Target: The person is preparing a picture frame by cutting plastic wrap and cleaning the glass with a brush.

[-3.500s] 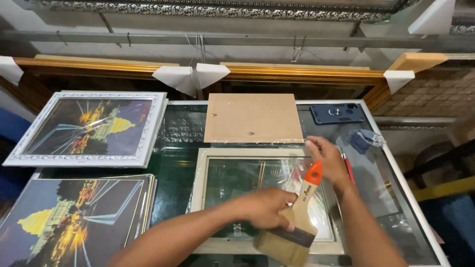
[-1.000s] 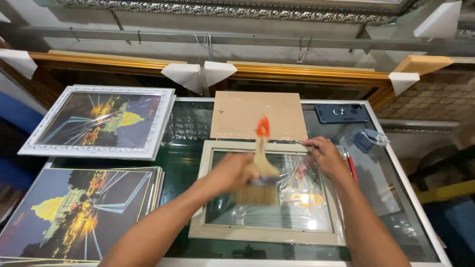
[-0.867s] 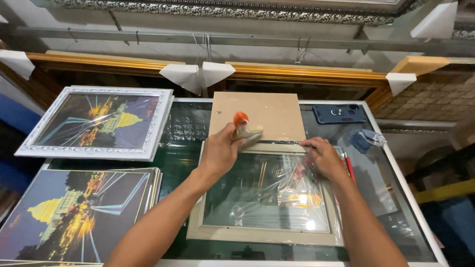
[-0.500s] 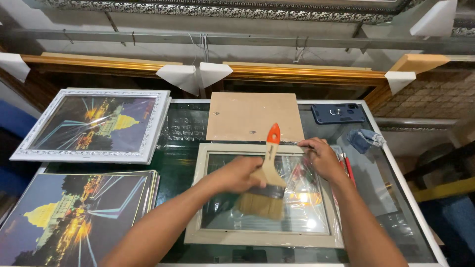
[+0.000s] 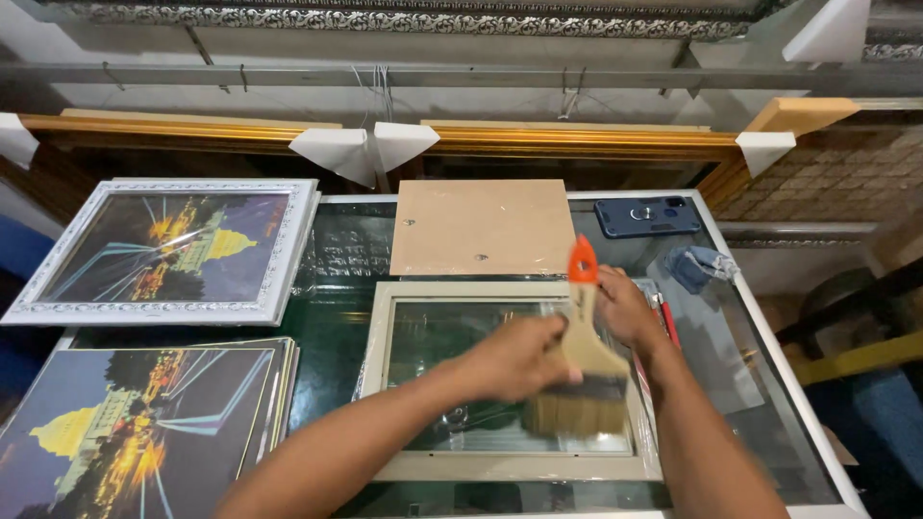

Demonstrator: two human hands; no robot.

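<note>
The brush (image 5: 582, 370) is wide and flat, with a pale wooden handle tipped in orange and a broad band of tan bristles below a dark ferrule. It is blurred. It stands tilted, bristles down on the glass of the frame (image 5: 510, 468), toward the frame's right side. The left hand (image 5: 514, 356) is closed around the handle. The right hand (image 5: 625, 308) rests on the frame's upper right edge; whether its fingers are curled or flat cannot be told, as the brush hides part of it.

The frame is rectangular, with a pale cream moulding and a clear, reflective pane. It lies flat on a glass table (image 5: 769, 365) with a white rim and a dark green surface beneath.

Just beyond the frame lies a plain brown board (image 5: 481, 226), flat, matt and rectangular. To the right of the board lies a dark blue phone (image 5: 647, 215), back up, and near it a small crumpled blue cloth (image 5: 697, 266). A red tool (image 5: 663, 317) lies beside the right wrist, partly hidden.

At far left, a framed picture (image 5: 173, 250) in an ornate white moulding shows a lit domed building at night. In front of it is a stack of prints (image 5: 144, 423) showing the same scene, glossy and unframed.
</note>
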